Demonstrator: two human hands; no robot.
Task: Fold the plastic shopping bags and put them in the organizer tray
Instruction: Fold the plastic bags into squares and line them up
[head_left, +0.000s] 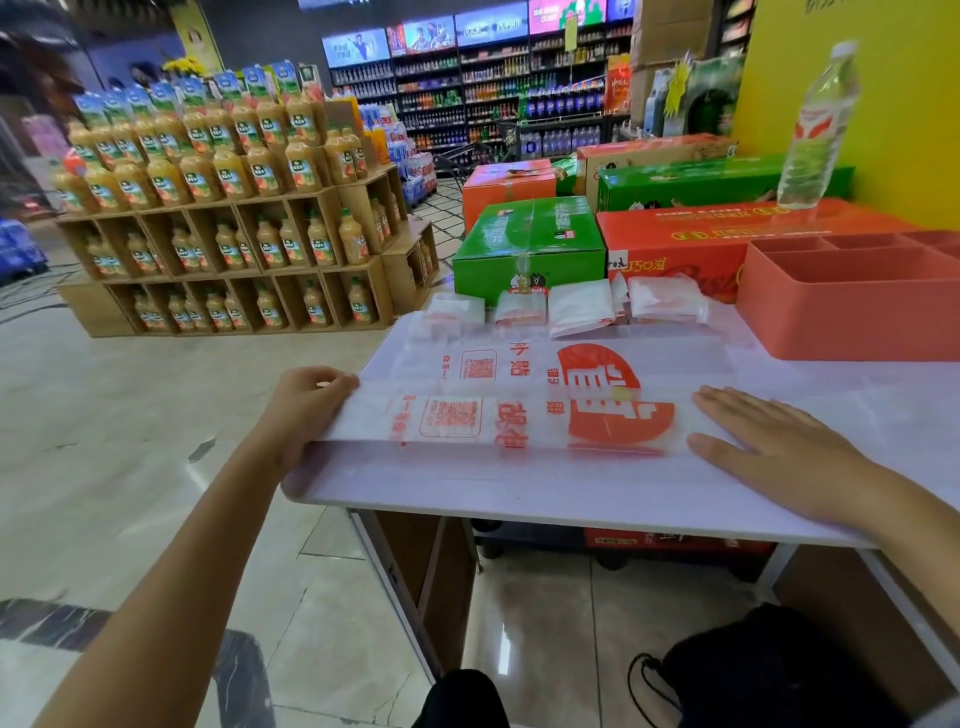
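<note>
The plastic shopping bag (519, 400) lies flat on the white desk (519, 483), its long axis running left to right between the two hands, its near long edge doubled over toward the far side; the left hand (306, 405) is at the bag's left end, at the desk's corner, fingers (332, 382) curled over that end and gripping it; the right hand (769, 447) rests palm down at the bag's right end, fingers straight and spread, pressing the film flat; so each hand has one end, and the next fold, as I judge it, turns on carrying the left end along that axis toward the right hand. Four folded bags (576, 306) sit in a row along the far edge of the desk, just beside the organizer tray (831, 312), whose visible compartments look bare; the tray is cut off at the right edge, so its far compartments cannot be checked; the clear film's outline is hard to make out against the white top, and the left thumb is hidden under the bag.
</note>
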